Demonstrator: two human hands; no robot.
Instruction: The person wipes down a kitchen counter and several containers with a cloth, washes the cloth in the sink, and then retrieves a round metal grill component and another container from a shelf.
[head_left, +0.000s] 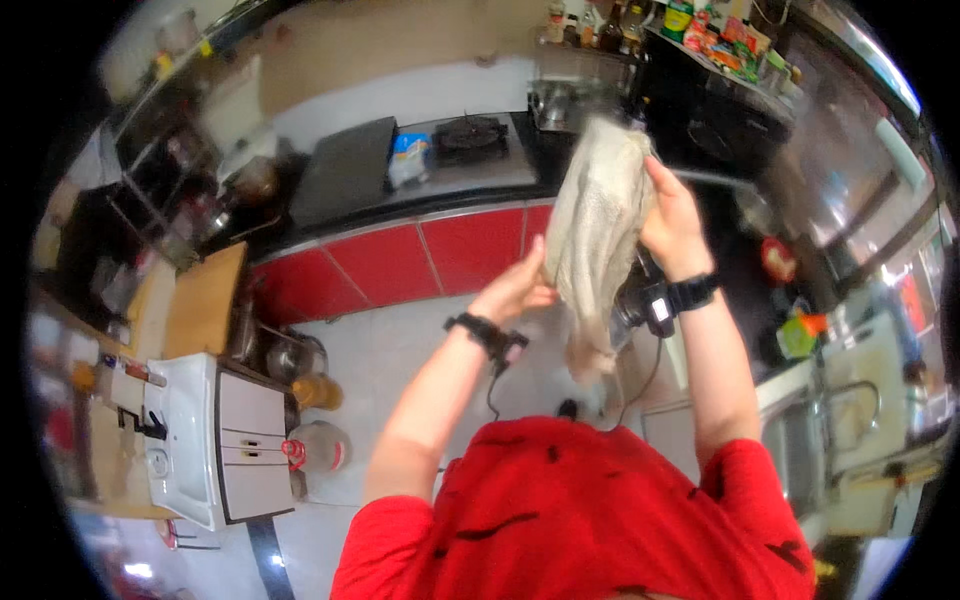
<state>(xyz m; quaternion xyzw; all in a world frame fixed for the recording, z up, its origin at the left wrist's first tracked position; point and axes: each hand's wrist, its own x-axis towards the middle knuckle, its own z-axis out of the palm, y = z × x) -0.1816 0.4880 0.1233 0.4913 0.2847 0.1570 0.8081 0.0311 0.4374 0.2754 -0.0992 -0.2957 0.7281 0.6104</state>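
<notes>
Out in front of my body I hold up what looks like a large, flat dried fish (600, 217), pale grey with a scaly surface. Its narrow, tail-like end hangs down towards me, over the floor. My right hand (673, 221) grips the right edge near the upper part, thumb on the visible face. On the opposite edge, lower down, my left hand (519, 285) supports it, with the fingers partly hidden behind. Each wrist wears a black strap with a small device and a cable.
Ahead is a black counter over red cabinets (382, 262), with a gas stove (472, 142) and a blue-white bag (409, 157). A white washbasin (184, 442) and a large plastic jug (319, 446) stand at left. At right are a dark counter and a sink (799, 450).
</notes>
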